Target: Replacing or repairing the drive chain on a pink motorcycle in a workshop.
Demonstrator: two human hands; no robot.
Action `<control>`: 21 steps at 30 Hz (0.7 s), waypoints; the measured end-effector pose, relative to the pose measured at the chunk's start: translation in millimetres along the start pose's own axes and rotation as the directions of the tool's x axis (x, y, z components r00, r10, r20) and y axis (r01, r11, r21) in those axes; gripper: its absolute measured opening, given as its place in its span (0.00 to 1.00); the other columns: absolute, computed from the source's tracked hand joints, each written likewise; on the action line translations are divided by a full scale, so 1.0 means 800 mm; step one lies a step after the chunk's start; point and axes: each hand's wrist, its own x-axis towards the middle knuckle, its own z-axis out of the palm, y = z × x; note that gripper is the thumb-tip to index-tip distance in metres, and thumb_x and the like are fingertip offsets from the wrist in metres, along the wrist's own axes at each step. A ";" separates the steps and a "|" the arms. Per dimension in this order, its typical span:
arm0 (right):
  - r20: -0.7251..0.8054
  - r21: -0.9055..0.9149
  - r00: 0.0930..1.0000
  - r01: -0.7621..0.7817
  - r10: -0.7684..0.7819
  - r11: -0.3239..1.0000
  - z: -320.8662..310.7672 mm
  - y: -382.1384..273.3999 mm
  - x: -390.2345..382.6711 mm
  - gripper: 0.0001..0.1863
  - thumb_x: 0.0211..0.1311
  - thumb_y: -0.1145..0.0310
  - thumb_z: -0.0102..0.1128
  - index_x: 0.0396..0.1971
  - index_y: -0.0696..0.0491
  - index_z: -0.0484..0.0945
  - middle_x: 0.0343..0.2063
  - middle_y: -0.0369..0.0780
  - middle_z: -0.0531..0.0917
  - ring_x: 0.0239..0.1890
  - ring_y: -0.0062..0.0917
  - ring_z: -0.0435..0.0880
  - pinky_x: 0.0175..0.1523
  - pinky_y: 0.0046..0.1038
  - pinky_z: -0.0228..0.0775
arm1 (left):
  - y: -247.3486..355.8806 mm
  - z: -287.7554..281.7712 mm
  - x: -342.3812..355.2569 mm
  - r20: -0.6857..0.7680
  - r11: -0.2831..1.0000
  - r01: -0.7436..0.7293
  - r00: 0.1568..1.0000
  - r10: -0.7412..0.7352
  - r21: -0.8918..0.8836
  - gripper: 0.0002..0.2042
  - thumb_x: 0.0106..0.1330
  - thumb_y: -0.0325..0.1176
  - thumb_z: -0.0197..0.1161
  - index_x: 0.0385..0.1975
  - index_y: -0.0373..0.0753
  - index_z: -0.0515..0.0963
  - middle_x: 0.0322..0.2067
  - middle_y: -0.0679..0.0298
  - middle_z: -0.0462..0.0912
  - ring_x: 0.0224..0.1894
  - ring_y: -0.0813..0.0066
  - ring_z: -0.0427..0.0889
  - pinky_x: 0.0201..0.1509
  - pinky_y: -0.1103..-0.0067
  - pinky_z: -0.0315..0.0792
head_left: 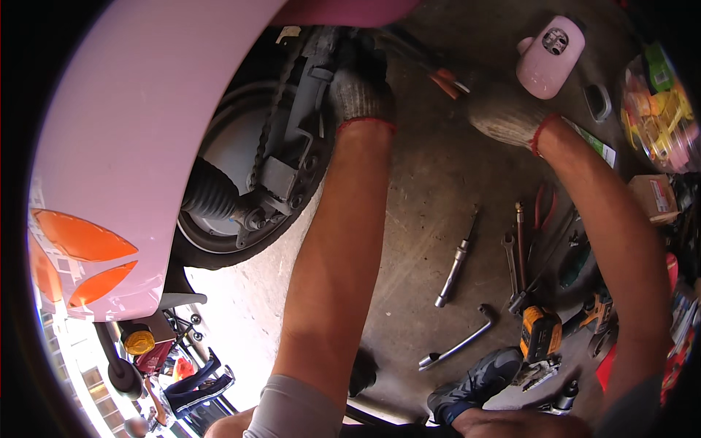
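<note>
Head view. Rear wheel (237, 139) sits part-covered by the pink body panel (153, 117), its lower right edge bare; this probably explains the left arm's approach from the open side. Grey metal arm (305, 109) runs up along the wheel's right edge.

Tools lie loose on the floor (416, 241), right of the wheel: slim silver tool (456, 269), spanner (510, 257), red-handled pliers (545, 208), bent wrench (461, 343). Presumably left there for easy reach by the right arm. Pink shell (550, 60) lies farther out on the floor, apart from the tools, perhaps to keep it from knocks.

Hands: gloved, apart from each other. Left hand (361, 91) is at the top of the metal arm; fingers lost in shadow, so grip and opening cannot be told. Right hand (509, 117) is over the floor near an orange-tipped item (447, 82); fingers dark and blurred; cannot tell whether closed or holding anything.
</note>
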 end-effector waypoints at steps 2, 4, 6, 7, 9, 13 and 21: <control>0.000 0.008 0.999 -0.032 0.032 0.999 0.003 0.008 0.003 0.24 0.57 0.74 0.46 0.56 0.60 0.65 0.51 0.49 0.72 0.50 0.34 0.75 0.50 0.26 0.68 | -0.015 -0.029 0.011 0.118 0.677 0.127 0.991 -0.060 -0.725 0.12 0.53 0.35 0.56 0.38 0.44 0.77 0.46 0.59 0.74 0.52 0.64 0.71 0.58 0.73 0.62; -0.009 0.020 0.999 -0.036 0.036 0.999 0.002 0.009 0.007 0.23 0.57 0.74 0.46 0.55 0.60 0.65 0.50 0.50 0.73 0.49 0.34 0.75 0.50 0.26 0.68 | -0.017 -0.035 0.015 0.214 0.630 0.179 0.977 -0.021 -0.756 0.13 0.54 0.35 0.55 0.39 0.44 0.77 0.46 0.59 0.75 0.53 0.63 0.70 0.58 0.73 0.62; -0.020 0.030 0.999 -0.037 0.038 0.999 0.001 0.010 0.011 0.23 0.58 0.74 0.46 0.55 0.60 0.66 0.49 0.50 0.74 0.48 0.35 0.75 0.49 0.27 0.68 | -0.020 -0.034 0.015 0.307 0.583 0.237 0.952 0.021 -0.777 0.14 0.54 0.34 0.55 0.40 0.43 0.76 0.46 0.59 0.75 0.53 0.63 0.70 0.58 0.72 0.62; -0.024 0.035 0.999 -0.040 0.041 0.999 0.000 0.008 0.015 0.23 0.58 0.73 0.46 0.55 0.60 0.66 0.48 0.50 0.74 0.48 0.35 0.76 0.49 0.27 0.68 | -0.020 -0.031 0.014 0.305 0.623 0.223 0.952 0.026 -0.750 0.13 0.55 0.35 0.54 0.41 0.43 0.75 0.46 0.59 0.75 0.53 0.64 0.70 0.58 0.72 0.62; -0.034 0.045 0.998 -0.046 0.047 0.998 -0.001 0.006 0.020 0.22 0.58 0.73 0.46 0.55 0.60 0.66 0.47 0.51 0.74 0.47 0.36 0.76 0.48 0.27 0.68 | -0.020 -0.026 0.013 0.300 0.698 0.190 0.953 0.038 -0.690 0.13 0.58 0.37 0.52 0.42 0.43 0.74 0.47 0.60 0.74 0.53 0.64 0.70 0.58 0.72 0.61; -0.045 0.060 0.995 -0.086 0.089 0.995 -0.001 0.016 0.016 0.21 0.59 0.72 0.46 0.54 0.59 0.67 0.46 0.51 0.75 0.46 0.37 0.77 0.47 0.28 0.68 | -0.039 -0.049 0.027 0.327 0.783 0.085 0.932 0.156 -0.617 0.14 0.62 0.40 0.48 0.44 0.43 0.73 0.49 0.61 0.74 0.54 0.66 0.69 0.58 0.73 0.60; -0.087 0.106 0.987 -0.127 0.137 0.986 -0.006 0.014 0.020 0.20 0.61 0.70 0.46 0.53 0.59 0.68 0.42 0.53 0.77 0.43 0.39 0.78 0.45 0.29 0.69 | -0.040 -0.051 0.031 0.555 -0.213 -0.555 0.572 0.604 0.804 0.17 0.69 0.44 0.42 0.52 0.47 0.70 0.55 0.68 0.70 0.58 0.75 0.66 0.60 0.78 0.58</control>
